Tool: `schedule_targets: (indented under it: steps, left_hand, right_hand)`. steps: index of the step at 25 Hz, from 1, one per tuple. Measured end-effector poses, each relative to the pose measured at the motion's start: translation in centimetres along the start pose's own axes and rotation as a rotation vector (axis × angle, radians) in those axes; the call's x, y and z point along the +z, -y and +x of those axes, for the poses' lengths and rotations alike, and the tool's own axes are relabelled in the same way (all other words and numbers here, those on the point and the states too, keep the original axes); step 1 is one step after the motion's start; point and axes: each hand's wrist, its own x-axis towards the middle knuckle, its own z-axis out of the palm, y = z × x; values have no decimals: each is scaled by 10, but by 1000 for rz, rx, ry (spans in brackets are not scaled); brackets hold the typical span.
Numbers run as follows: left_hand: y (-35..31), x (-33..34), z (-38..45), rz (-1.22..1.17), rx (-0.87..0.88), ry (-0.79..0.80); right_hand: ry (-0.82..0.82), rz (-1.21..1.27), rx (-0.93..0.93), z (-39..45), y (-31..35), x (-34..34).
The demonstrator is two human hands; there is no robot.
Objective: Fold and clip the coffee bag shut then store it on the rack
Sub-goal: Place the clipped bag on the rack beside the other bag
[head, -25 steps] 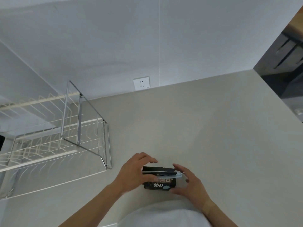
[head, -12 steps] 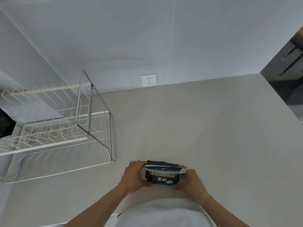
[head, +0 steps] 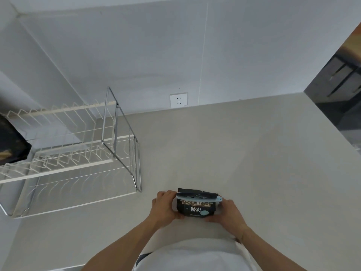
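Note:
A small black coffee bag (head: 196, 208) with white and gold print stands on the counter close to my body. A pale blue clip (head: 199, 198) runs across its folded top. My left hand (head: 165, 207) grips the bag's left side. My right hand (head: 227, 211) grips its right side, near the clip's end. The white and chrome wire rack (head: 78, 153) stands to the left, its near corner a short way from my left hand.
A dark package (head: 11, 143) sits at the rack's far left end. A wall socket (head: 178, 100) is on the back wall. The beige counter (head: 254, 163) stretches right to an edge, with dark furniture beyond.
My hands went from loosely around the clip to gripping both sides of the bag. The view has swung left, showing more of the rack.

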Motion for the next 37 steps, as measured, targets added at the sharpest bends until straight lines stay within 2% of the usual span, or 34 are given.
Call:
schedule_targets:
  steps: [4, 8, 14, 23, 29, 37]
  left_hand:
    - [-11, -16, 0, -77, 11, -41]
    - [-28, -47, -2, -175, 122, -42]
    - [-70, -115, -6, -362, 290, -67]
    - [-124, -257, -37, -524, 581, -237]
    - [-106, -341, -53, -471, 608, -310]
    - [-6, -411, -81, -399, 496, -448]
  right_hand:
    - [-48, 19, -56, -4, 16, -14]
    - [-82, 51, -20, -8, 45, -41]
    - [-168, 157, -137, -26, 121, -97]
    - [-256, 261, -443, -46, 265, -143]
    - [-245, 281, -573, -35, 345, -119]
    - [-114, 290, -649, 3, 421, -24]
